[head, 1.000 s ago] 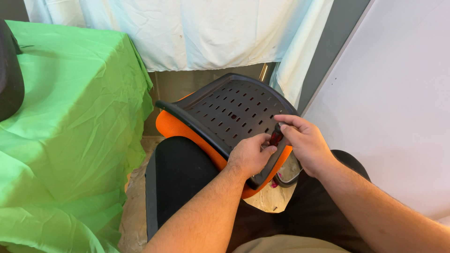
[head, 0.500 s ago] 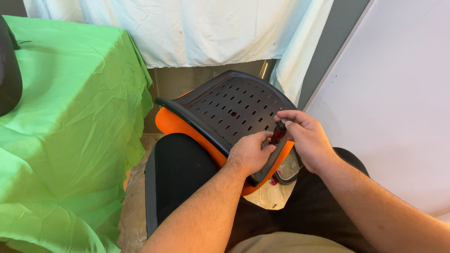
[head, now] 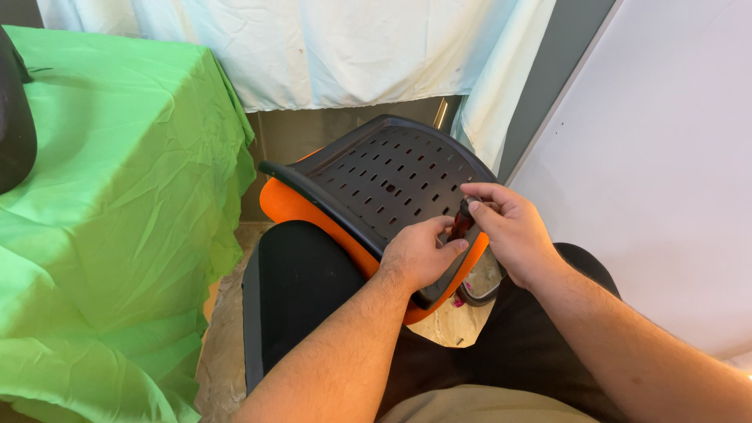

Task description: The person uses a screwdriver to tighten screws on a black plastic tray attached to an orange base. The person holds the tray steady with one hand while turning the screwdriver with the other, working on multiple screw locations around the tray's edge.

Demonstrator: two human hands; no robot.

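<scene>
A black perforated plastic seat shell [head: 392,184] backed with an orange cushion [head: 294,205] lies tilted across the person's lap, near the middle of the scene, with its far edge raised toward the white curtain [head: 329,47]. The left hand [head: 417,254] rests on the shell's near right corner, fingers curled around a small dark red-handled tool [head: 460,223]. The right hand [head: 505,227] pinches the top of that same tool between thumb and fingers.

The shell looks stiff and fairly light, its smooth plastic probably slippery; the rolled rim or the slots would give the surest grip. The tool is slim and hard, best held by its handle.

Counted: one seat shell, one cushion, one tool, two hands. A green cloth [head: 110,211] covers a table at left.
</scene>
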